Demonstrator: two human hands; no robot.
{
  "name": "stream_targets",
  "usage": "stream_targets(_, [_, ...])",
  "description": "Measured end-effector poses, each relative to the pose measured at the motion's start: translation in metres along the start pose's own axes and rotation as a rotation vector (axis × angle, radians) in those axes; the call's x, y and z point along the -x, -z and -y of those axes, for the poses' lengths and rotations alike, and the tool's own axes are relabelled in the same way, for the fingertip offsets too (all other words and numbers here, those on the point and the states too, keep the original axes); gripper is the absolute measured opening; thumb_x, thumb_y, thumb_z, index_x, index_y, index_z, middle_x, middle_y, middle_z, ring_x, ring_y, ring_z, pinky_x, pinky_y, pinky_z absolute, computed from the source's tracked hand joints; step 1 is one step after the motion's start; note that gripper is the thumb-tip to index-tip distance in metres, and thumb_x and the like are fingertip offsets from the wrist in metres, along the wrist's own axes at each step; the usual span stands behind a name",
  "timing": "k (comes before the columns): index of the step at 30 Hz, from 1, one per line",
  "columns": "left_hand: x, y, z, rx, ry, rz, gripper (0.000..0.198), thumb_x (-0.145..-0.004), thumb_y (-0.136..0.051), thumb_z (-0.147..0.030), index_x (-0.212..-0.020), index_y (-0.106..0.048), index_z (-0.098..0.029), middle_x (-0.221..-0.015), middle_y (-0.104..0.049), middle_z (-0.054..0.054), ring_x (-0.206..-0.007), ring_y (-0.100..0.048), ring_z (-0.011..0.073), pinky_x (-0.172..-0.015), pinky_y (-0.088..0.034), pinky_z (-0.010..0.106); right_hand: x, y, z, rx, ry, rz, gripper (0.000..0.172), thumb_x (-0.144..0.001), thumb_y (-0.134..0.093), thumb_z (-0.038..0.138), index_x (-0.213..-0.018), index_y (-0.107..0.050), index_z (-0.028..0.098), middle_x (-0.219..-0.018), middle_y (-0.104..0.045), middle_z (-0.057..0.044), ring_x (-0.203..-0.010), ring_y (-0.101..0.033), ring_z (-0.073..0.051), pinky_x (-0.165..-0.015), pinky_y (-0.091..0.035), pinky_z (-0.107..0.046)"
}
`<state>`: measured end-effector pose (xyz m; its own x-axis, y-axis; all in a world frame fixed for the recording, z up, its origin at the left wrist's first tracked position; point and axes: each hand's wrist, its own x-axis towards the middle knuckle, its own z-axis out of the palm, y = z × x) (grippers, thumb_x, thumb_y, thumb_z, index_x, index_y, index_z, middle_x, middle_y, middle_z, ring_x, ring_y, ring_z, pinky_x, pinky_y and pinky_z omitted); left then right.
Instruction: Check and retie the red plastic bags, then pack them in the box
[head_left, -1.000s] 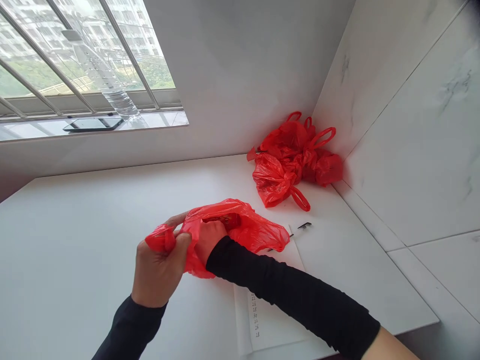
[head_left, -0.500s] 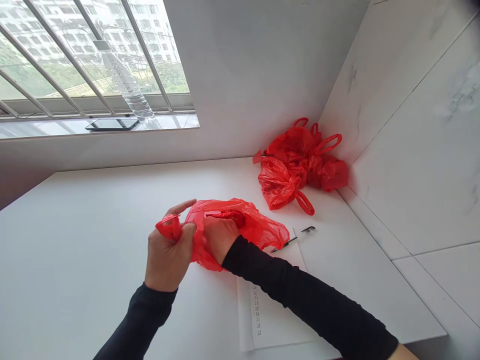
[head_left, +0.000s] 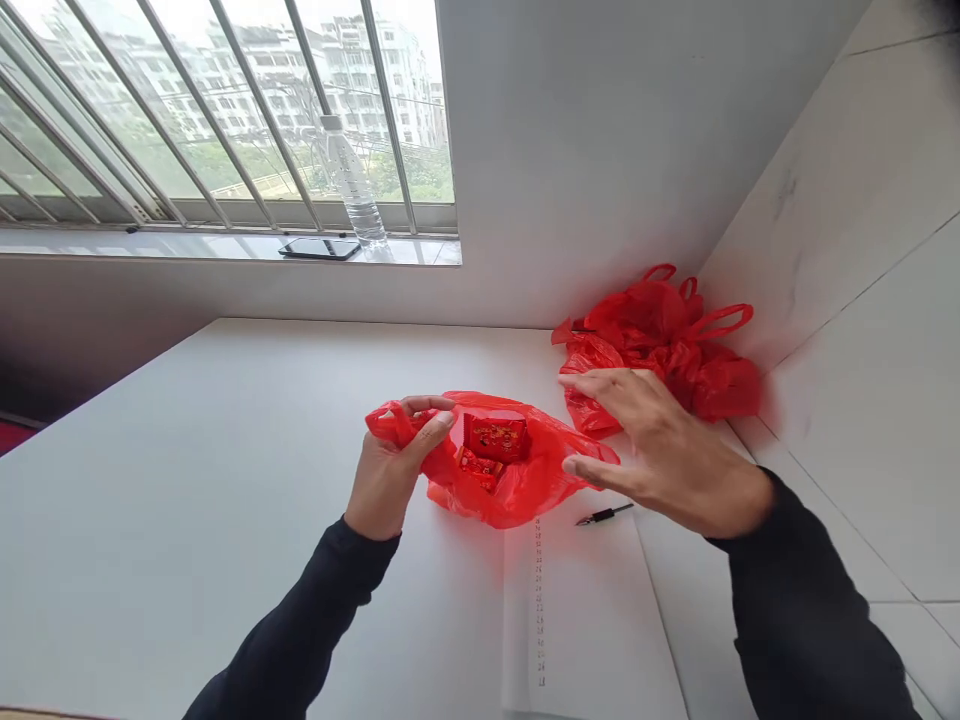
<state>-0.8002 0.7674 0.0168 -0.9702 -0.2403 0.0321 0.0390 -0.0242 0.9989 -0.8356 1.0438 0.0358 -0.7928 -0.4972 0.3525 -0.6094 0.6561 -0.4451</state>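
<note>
My left hand (head_left: 397,455) is closed on the gathered handle of a red plastic bag (head_left: 517,505). The bag's mouth gapes toward me, and inside lie red printed packets (head_left: 499,438), one flat and rectangular at the top, others below it partly hidden. To the right of the bag's rim is my right hand (head_left: 660,450), thumb and fingers spread with nothing between them. Beneath it a black pen (head_left: 604,515) rests on a white sheet of paper (head_left: 592,610) that carries a handwritten column of numbers.
Several tied red plastic bags (head_left: 667,340) are heaped in the far right corner against the wall. On the window sill a water bottle (head_left: 356,195) stands beside a phone (head_left: 319,248). The white table (head_left: 277,430) meets walls at the back and right.
My right hand has come out of the bag and moved right, its fingers now spread. The bag's mouth is wider, showing packets inside. My left hand keeps its hold; the camera view has shifted.
</note>
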Motion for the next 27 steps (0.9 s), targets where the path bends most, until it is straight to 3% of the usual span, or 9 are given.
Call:
stream_targets(2, [0.001,0.0,-0.003,0.054,0.012,0.018,0.039,-0.077,-0.084,-0.039,-0.108,-0.068,-0.021,-0.089,-0.07,0.002,-0.08,-0.065,0.0162,-0.073,-0.053,0.027,0.001,0.001,-0.017,0.151,-0.048,0.133,0.069,-0.078,-0.08,0.036,-0.142,-0.057,0.023,-0.129,-0.066,-0.012,-0.121,-0.061,-0.034,-0.099,-0.052,-0.05])
stream_targets(6, [0.001,0.0,-0.004,0.025,-0.034,0.064,0.045,-0.08,-0.083,-0.039,-0.12,-0.067,-0.023,-0.1,-0.07,0.005,-0.092,-0.066,0.0184,-0.084,-0.053,0.031,-0.003,-0.001,-0.025,0.127,-0.184,0.322,0.016,-0.092,-0.063,0.028,-0.106,-0.072,0.023,-0.082,-0.072,-0.002,-0.075,-0.069,-0.022,-0.066,-0.052,-0.033])
stream_targets(9, [-0.001,0.002,0.001,-0.074,-0.112,0.056,0.038,-0.091,-0.07,-0.049,-0.118,-0.071,-0.022,-0.105,-0.071,0.007,-0.098,-0.065,0.0212,-0.088,-0.052,0.034,-0.007,0.005,-0.013,-0.094,-0.227,0.068,0.018,-0.098,-0.057,0.035,-0.096,-0.071,0.024,-0.078,-0.07,0.0,-0.063,-0.064,-0.017,-0.057,-0.048,-0.029])
stream_targets(13, [0.0,0.002,0.0,-0.278,-0.217,-0.096,0.04,-0.095,-0.06,-0.055,-0.112,-0.078,-0.024,-0.114,-0.071,0.01,-0.111,-0.063,0.0259,-0.099,-0.048,0.039,-0.01,0.01,0.004,-0.347,-0.263,-0.323,0.022,-0.096,-0.061,0.042,-0.104,-0.071,0.023,-0.084,-0.07,-0.002,-0.059,-0.06,-0.014,-0.051,-0.049,-0.026])
stream_targets(18, [0.005,0.001,-0.015,-0.353,-0.38,-0.296,0.029,-0.093,-0.066,-0.051,-0.099,-0.082,-0.028,-0.127,-0.064,0.008,-0.128,-0.054,0.0285,-0.104,-0.048,0.04,-0.011,0.003,0.018,-0.504,-0.256,-0.411,0.017,-0.096,-0.064,0.034,-0.105,-0.071,0.022,-0.083,-0.069,-0.001,-0.061,-0.061,-0.012,-0.055,-0.053,-0.025])
stream_targets(21, [0.006,0.002,-0.022,-0.033,-0.314,-0.126,0.027,-0.096,-0.063,-0.047,-0.101,-0.081,-0.027,-0.1,-0.073,0.006,-0.113,-0.065,0.027,-0.097,-0.054,0.042,-0.01,-0.006,0.033,-0.593,-0.155,-0.443,0.021,-0.095,-0.064,0.024,-0.115,-0.068,0.025,-0.106,-0.07,-0.003,-0.091,-0.069,-0.017,-0.077,-0.062,-0.03])
stream_targets(23, [0.005,0.004,-0.023,0.1,-0.227,0.014,0.03,-0.098,-0.059,-0.047,-0.099,-0.079,-0.026,-0.063,-0.059,0.0,-0.082,-0.07,0.0217,-0.089,-0.057,0.041,-0.009,-0.013,0.046,-0.606,-0.056,-0.436,0.025,-0.096,-0.061,0.017,-0.118,-0.066,0.026,-0.112,-0.068,-0.004,-0.103,-0.068,-0.017,-0.088,-0.062,-0.033])
stream_targets(25, [0.003,0.006,-0.021,0.099,-0.151,0.101,0.03,-0.098,-0.058,-0.048,-0.096,-0.076,-0.025,-0.048,-0.035,-0.007,-0.05,-0.053,0.0133,-0.069,-0.057,0.035,-0.009,-0.021,0.057,-0.585,0.068,-0.397,0.028,-0.097,-0.054,0.011,-0.116,-0.068,0.026,-0.111,-0.065,-0.004,-0.105,-0.067,-0.016,-0.094,-0.06,-0.034])
stream_targets(27, [0.004,0.006,-0.017,0.018,-0.113,0.155,0.022,-0.095,-0.063,-0.045,-0.104,-0.071,-0.026,-0.05,-0.032,-0.009,-0.042,-0.039,0.0089,-0.054,-0.049,0.028,-0.008,-0.03,0.065,-0.584,0.197,-0.344,0.034,-0.097,-0.049,0.005,-0.115,-0.07,0.026,-0.112,-0.064,-0.004,-0.105,-0.067,-0.015,-0.095,-0.06,-0.032])
